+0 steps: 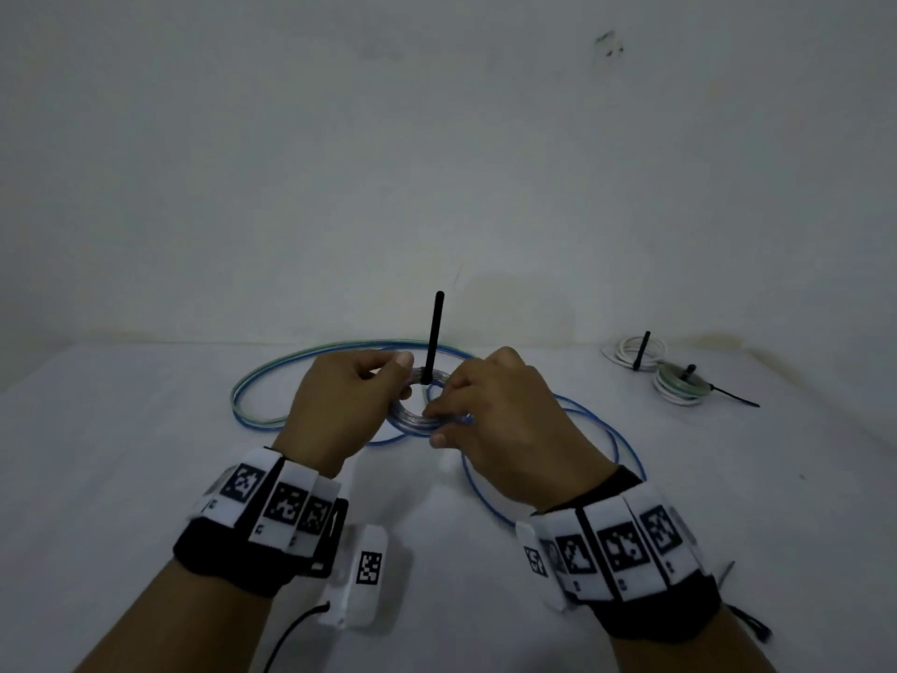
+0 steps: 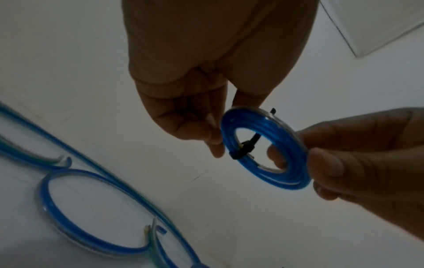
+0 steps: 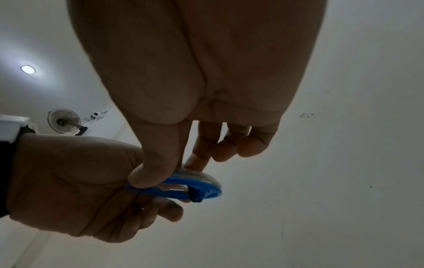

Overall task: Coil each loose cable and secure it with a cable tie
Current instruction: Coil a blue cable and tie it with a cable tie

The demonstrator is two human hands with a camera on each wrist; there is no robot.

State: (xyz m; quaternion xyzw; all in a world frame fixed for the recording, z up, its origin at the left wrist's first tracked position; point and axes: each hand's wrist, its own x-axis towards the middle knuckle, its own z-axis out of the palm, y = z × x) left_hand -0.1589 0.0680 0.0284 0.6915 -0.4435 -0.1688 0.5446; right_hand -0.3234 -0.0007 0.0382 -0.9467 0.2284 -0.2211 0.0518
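Both hands hold a small coil of blue and clear cable above the white table. A black cable tie is wrapped round the coil, and its long tail stands straight up. My left hand pinches the coil's left side. My right hand grips the near right side. In the left wrist view the tie's band crosses the blue coil beside my left hand. In the right wrist view my right hand presses its thumb on the coil.
Loose blue and green cable loops on the table behind the hands, and more blue cable trails to the right. Two tied coils lie at the back right. A white marked device with a black cord sits between my wrists.
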